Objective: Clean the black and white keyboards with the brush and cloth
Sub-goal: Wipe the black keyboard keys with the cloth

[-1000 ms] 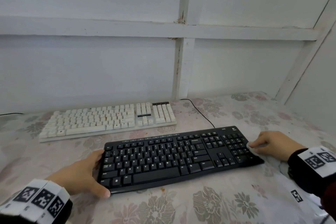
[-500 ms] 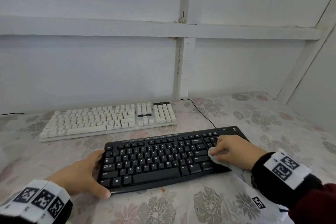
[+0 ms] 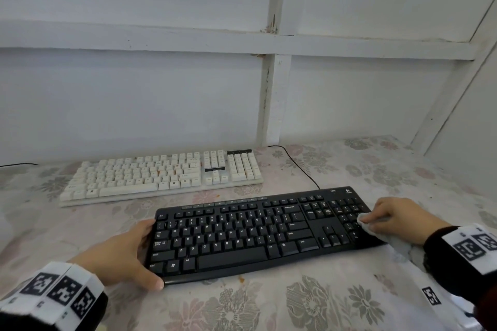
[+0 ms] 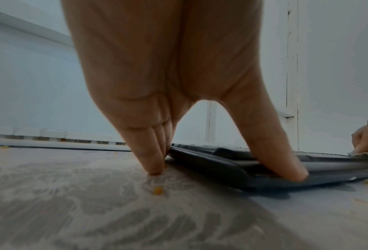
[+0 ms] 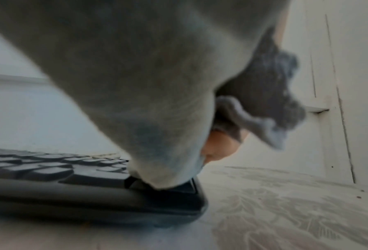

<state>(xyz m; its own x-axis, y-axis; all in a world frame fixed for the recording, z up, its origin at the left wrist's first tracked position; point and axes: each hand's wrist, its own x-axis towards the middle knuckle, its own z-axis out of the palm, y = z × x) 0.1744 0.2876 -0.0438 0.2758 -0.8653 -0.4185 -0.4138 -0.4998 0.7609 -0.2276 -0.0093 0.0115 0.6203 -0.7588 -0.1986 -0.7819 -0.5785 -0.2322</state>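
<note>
The black keyboard lies in front of me on the flowered tablecloth, and the white keyboard sits behind it to the left. My left hand braces the black keyboard's left end. Its thumb lies on the front corner and its straight fingers press against the left edge. My right hand grips a white cloth and presses it on the number pad at the right end. In the right wrist view the cloth covers the fingers and touches the black keyboard. No brush is in view.
A black cable runs from the black keyboard back to the white panelled wall. Small orange crumbs lie on the tablecloth near the keyboard's front edge. The white keyboard carries orange specks between its keys.
My right hand swept the cloth left over the keys beside the number pad, then back right to the number pad. The left hand and both keyboards have stayed put.
</note>
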